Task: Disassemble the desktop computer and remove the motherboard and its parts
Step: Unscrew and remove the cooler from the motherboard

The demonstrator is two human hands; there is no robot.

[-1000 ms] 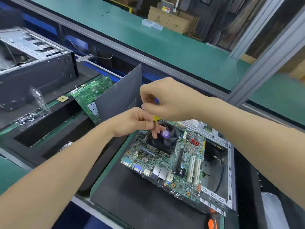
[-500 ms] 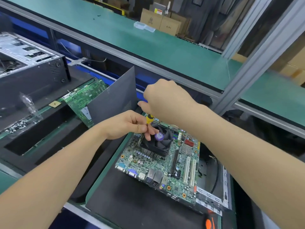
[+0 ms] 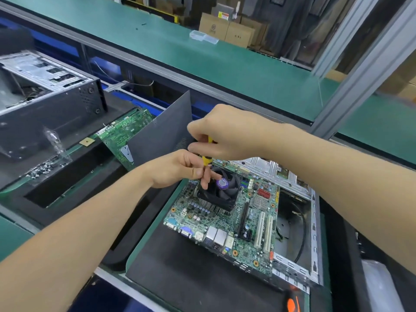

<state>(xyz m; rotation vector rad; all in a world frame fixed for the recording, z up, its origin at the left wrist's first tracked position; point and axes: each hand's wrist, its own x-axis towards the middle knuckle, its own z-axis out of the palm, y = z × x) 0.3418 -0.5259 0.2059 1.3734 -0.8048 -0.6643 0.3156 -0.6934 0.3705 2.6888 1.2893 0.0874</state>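
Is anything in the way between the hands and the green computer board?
Nothing visible blocks them. The right hand grips a yellow-handled screwdriver, the left hand pinches it lower down, and both are right over the black cooling fan sitting on the green motherboard.

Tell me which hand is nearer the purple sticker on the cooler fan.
Left. The left hand reaches down to the fan, fingers beside the purple sticker; the right hand is higher, gripping the yellow screwdriver.

Bright even light, soft shadows, wide-angle edge distortion.
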